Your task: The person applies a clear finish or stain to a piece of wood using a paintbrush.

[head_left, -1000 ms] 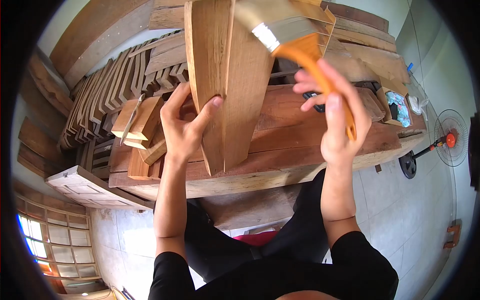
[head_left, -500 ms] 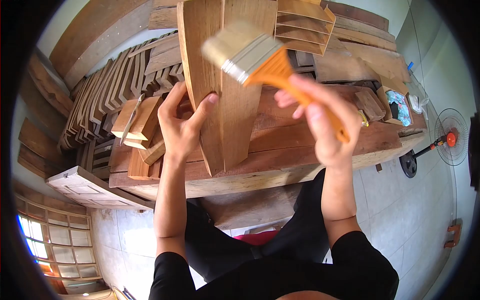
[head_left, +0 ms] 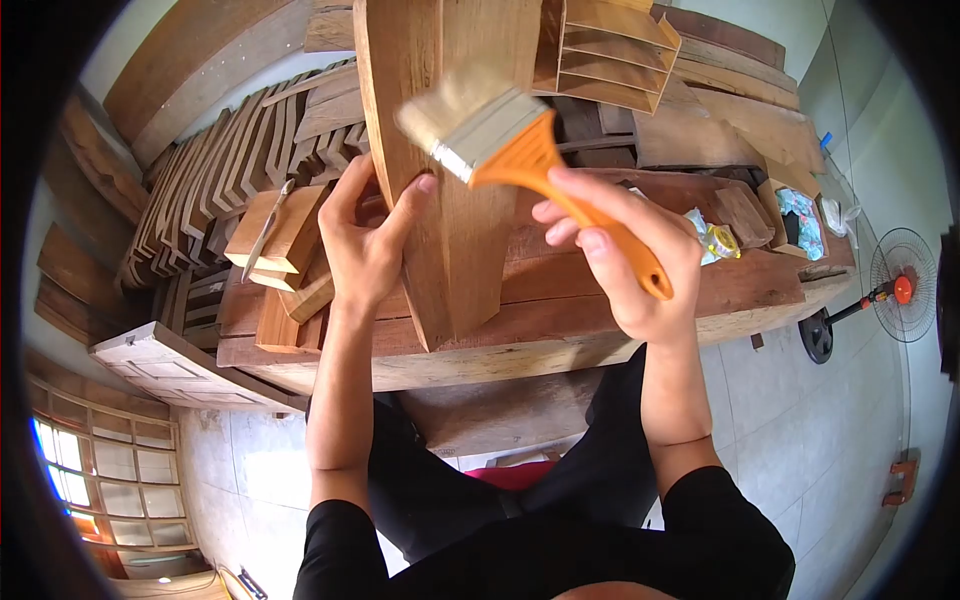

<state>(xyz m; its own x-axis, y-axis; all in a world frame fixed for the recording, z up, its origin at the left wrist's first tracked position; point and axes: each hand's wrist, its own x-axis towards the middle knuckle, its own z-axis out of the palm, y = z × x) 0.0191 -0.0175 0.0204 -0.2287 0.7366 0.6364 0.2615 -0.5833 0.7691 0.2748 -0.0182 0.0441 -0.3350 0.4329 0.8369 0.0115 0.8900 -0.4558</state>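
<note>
A long wooden board (head_left: pixel 465 250) stands propped up on the wooden workbench (head_left: pixel 600 285), its lower corner near the front edge. My left hand (head_left: pixel 368 235) grips the board's left edge, thumb on the front face and fingers behind, out of sight. In my right hand (head_left: pixel 640 250) is a wide paintbrush (head_left: pixel 530 155) with an orange handle and a metal ferrule. Its pale bristles are blurred and overlap the upper face of the board. Left of my left hand, a slim knife-like tool (head_left: pixel 268 230) lies on stacked wood blocks (head_left: pixel 285 245).
Many cut wooden pieces (head_left: pixel 215 175) lean in a row at the back left. A tiered wooden rack (head_left: pixel 615 55) stands behind the board. To the right are a yellow tape roll (head_left: pixel 722 240), a box with cloth (head_left: pixel 800 220) and a standing fan (head_left: pixel 900 290).
The paintbrush and my right hand have shifted slightly left and down across the board. My left hand keeps its hold on the edge, and the board has tilted slightly.
</note>
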